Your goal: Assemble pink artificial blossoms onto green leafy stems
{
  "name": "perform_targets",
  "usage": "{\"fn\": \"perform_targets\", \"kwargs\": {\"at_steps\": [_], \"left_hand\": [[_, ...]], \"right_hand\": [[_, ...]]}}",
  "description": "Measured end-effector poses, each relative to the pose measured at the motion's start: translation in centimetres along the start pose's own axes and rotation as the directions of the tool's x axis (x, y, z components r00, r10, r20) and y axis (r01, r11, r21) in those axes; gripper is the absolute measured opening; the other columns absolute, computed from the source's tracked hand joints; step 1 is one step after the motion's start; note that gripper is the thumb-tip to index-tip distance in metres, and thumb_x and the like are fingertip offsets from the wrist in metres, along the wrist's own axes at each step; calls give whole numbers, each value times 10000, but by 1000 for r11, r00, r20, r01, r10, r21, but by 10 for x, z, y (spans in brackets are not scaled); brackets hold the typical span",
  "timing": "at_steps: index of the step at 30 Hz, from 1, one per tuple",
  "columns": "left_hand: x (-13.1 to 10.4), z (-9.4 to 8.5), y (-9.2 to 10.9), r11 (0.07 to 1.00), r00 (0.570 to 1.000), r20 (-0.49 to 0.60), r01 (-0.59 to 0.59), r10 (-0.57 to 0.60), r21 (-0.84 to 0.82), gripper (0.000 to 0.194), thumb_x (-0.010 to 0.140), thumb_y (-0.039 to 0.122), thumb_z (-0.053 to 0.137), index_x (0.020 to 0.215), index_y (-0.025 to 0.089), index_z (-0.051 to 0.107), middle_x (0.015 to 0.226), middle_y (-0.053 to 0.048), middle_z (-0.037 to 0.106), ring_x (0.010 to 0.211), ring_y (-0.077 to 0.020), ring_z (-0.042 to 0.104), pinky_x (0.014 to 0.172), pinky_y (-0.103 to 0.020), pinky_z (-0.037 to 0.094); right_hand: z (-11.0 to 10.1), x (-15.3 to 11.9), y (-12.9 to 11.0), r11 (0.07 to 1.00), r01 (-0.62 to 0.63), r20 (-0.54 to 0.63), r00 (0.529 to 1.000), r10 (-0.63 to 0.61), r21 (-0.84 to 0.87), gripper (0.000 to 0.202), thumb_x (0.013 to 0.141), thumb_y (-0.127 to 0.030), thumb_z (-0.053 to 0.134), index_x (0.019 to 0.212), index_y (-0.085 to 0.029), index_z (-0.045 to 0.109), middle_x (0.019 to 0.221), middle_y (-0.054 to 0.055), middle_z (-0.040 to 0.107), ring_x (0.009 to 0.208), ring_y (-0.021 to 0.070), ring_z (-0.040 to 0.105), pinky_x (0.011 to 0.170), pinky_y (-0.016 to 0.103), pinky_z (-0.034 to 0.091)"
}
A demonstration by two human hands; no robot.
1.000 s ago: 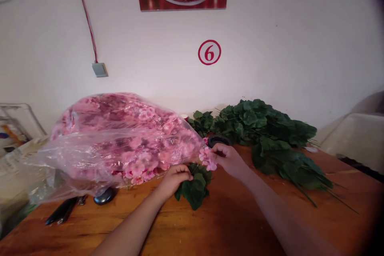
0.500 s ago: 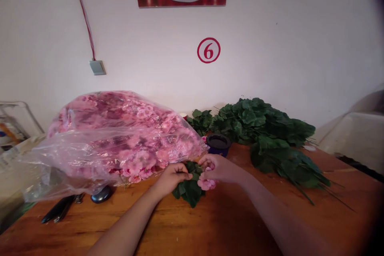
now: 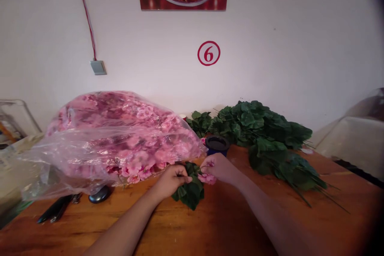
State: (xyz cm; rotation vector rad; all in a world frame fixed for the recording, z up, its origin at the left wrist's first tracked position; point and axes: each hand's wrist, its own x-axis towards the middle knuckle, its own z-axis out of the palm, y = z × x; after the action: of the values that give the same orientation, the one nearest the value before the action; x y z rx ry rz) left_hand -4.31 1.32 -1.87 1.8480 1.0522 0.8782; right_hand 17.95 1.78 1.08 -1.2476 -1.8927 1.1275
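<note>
My left hand [image 3: 173, 181] is closed around the stem side of a small bunch of green leaves [image 3: 192, 194], which hangs over the wooden table. Just right of it, my right hand [image 3: 218, 169] pinches a pink flower [image 3: 207, 178] beside the leaves. The stems between the fingers are too small to make out. A large clear bag full of pink flowers [image 3: 120, 132] lies to the left, its contents spilling near the front edge. Dark green leaf bunches [image 3: 255, 122] are heaped at the back right.
A dark blue round container [image 3: 216, 145] stands behind my right hand. On the wooden table [image 3: 186, 236] at the left are a black round object [image 3: 100, 194] and a black-handled tool [image 3: 54, 210]. More leaf stems [image 3: 291, 170] lie at the right.
The view has shifted slightly. My right hand has turned a little and the pink flower in it is tilted differently. Both hands keep their hold.
</note>
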Motion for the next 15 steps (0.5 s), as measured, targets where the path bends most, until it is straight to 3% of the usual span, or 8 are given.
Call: {"fn": "perform_targets", "kwargs": {"at_steps": [7,15], "left_hand": [[-1,5,0,1000,1000,29,-6,7,-26,232,702,277,626,569,161,475,558,58,425,530,-85,391,507,-191,304],[-2,3,1,999,998,46,-50,51,-8,226,702,264,618,563,165,470,574,47,434,550,-89,390,521,-194,302]], "right_hand": [[9,0,3,993,-66,38,997,63,102,85,651,-199,508,598,-165,565,520,-1,609,464,132,587,424,219,488],[10,4,9,986,-104,80,992,94,128,86,634,-223,534,587,-159,566,505,1,619,403,118,564,376,206,466]]}}
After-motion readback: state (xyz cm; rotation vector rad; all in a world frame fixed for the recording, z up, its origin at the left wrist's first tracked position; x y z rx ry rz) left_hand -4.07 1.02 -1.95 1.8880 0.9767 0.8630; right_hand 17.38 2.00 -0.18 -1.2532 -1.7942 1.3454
